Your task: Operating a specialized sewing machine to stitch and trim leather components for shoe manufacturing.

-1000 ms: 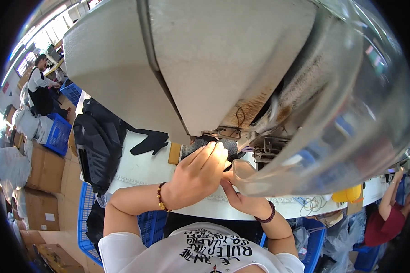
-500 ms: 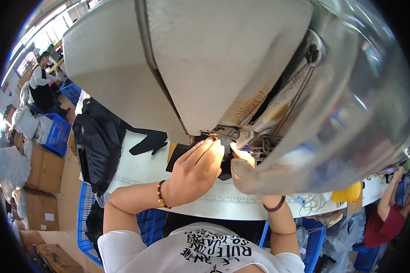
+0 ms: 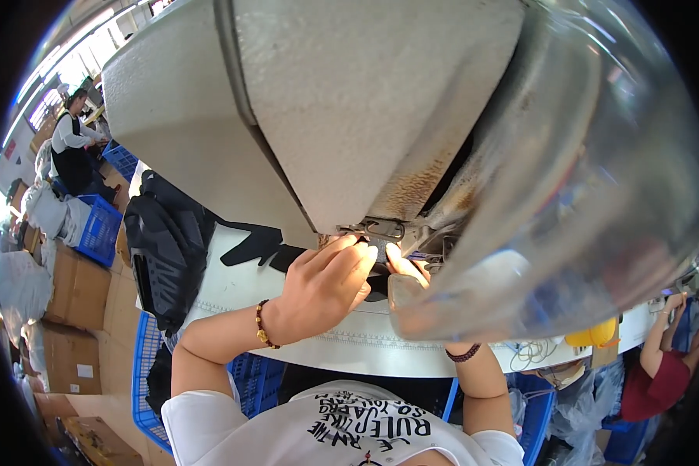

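Note:
Under the head of a pale sewing machine [image 3: 365,101], both my hands work at a black fabric piece [image 3: 377,287]. My left hand [image 3: 322,287] is closed, its fingers pressed together at the fabric near the needle area, which the machine head partly hides. Opposite it, my right hand [image 3: 406,269] grips the fabric's other side with thumb and fingertips. A clear, blurred curved guard [image 3: 536,248] covers much of that hand. Left of my hands, a dark cut-out strip [image 3: 250,244] lies on the white tabletop [image 3: 233,291].
A heap of black fabric pieces [image 3: 167,252] sits at the table's left end. Blue crates [image 3: 151,380] stand below. Cartons [image 3: 78,291] line the floor at left. A yellow object [image 3: 594,332] and loose cord [image 3: 532,353] lie at right. Two other people are farther off.
My left hand has shifted slightly left, its wrist a little higher. More dark fabric shows beside its fingers. My right hand has moved slightly left, close to the left fingertips.

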Available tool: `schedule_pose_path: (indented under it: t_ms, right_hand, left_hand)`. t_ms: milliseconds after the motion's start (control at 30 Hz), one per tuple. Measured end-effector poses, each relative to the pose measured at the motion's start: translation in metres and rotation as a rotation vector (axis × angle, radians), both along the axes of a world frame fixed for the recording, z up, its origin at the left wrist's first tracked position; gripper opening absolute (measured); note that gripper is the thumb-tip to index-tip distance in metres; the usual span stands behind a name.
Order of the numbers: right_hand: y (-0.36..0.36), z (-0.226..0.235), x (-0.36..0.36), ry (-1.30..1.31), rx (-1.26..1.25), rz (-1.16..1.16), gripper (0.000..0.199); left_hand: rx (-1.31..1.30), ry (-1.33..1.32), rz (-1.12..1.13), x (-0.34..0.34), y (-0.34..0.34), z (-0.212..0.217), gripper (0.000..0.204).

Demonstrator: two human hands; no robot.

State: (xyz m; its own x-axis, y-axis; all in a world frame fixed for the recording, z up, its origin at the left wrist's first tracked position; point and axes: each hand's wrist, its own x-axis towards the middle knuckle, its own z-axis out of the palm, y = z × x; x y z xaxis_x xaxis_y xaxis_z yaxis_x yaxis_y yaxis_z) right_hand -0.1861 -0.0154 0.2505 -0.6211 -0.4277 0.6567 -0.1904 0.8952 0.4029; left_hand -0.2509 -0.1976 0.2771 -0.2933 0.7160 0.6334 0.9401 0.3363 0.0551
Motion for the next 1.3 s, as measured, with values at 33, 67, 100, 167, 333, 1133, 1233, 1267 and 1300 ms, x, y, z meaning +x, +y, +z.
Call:
schedule_pose_path:
  t_ms: [33,67,100,167,333,1133,1233,1267,1300]
  right_hand:
    - [0.001,-0.005,0.000,0.000,0.000,0.000,0.030]
    - [0.002,-0.017,-0.001,-0.126,-0.142,0.053,0.033]
    - [0.004,-0.033,-0.001,-0.251,-0.283,0.102,0.036]
    - [0.009,-0.057,-0.001,-0.496,-0.561,0.194,0.043]
    - [-0.002,-0.037,0.002,-0.581,-0.685,0.228,0.044]
    - [-0.023,-0.012,0.002,-0.305,-0.632,0.179,0.040]
    - [-0.023,-0.014,0.001,-0.274,-0.576,0.153,0.040]
    - [-0.023,-0.016,0.000,-0.258,-0.612,0.172,0.040]
    - [-0.023,-0.016,-0.001,-0.242,-0.647,0.191,0.040]
  left_hand:
    - [0.000,0.000,0.000,0.000,-0.001,0.000,0.040]
    - [-0.027,-0.035,0.006,-0.001,-0.003,0.001,0.041]
    - [-0.052,-0.068,0.009,-0.002,-0.003,0.002,0.041]
    - [-0.029,-0.060,-0.022,-0.004,-0.003,0.004,0.042]
    - [-0.016,-0.035,-0.034,-0.009,-0.005,-0.002,0.040]
    - [-0.036,-0.056,-0.199,-0.040,-0.017,-0.003,0.033]
    - [-0.023,-0.141,-0.194,-0.038,-0.016,0.000,0.032]
    - [0.002,-0.140,-0.173,-0.036,-0.015,0.003,0.031]
    - [0.027,-0.139,-0.154,-0.034,-0.015,0.005,0.031]
